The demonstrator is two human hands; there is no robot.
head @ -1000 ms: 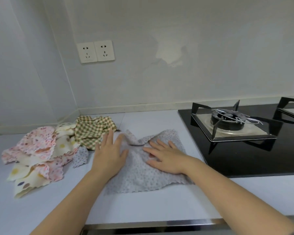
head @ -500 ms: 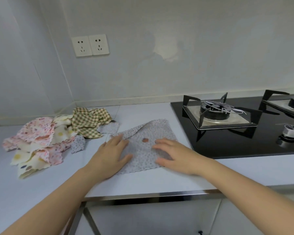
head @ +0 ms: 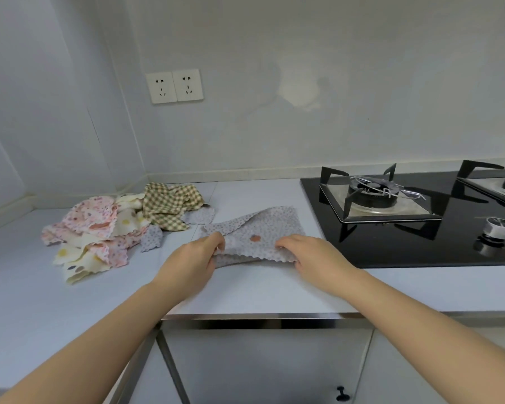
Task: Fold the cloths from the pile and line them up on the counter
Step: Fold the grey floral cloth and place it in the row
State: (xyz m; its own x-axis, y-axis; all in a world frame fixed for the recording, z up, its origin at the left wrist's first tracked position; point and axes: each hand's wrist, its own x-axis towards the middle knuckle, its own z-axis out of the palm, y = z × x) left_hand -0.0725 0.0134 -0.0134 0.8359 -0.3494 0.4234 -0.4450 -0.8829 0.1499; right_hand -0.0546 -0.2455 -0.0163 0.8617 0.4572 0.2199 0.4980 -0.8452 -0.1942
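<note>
A grey speckled cloth (head: 257, 231) with wavy edges lies on the white counter (head: 245, 290), its near edge lifted and doubled over. My left hand (head: 193, 260) pinches the cloth's near left corner. My right hand (head: 312, 258) grips its near right corner. To the left sits the pile: a pink floral cloth (head: 94, 220), a cream spotted cloth (head: 79, 263) and a green checked cloth (head: 166, 205), crumpled together with another grey speckled cloth (head: 152, 237) poking out.
A black gas hob (head: 414, 237) with two burners and a knob (head: 496, 227) lies right beside the cloth. Two wall sockets (head: 174, 86) are above the pile. The counter's metal front edge (head: 254, 316) runs over cabinet doors below.
My hands went from pressing flat on the grey cloth to pinching its near corners and lifting that edge. My view pulled back and down, showing the cabinet fronts.
</note>
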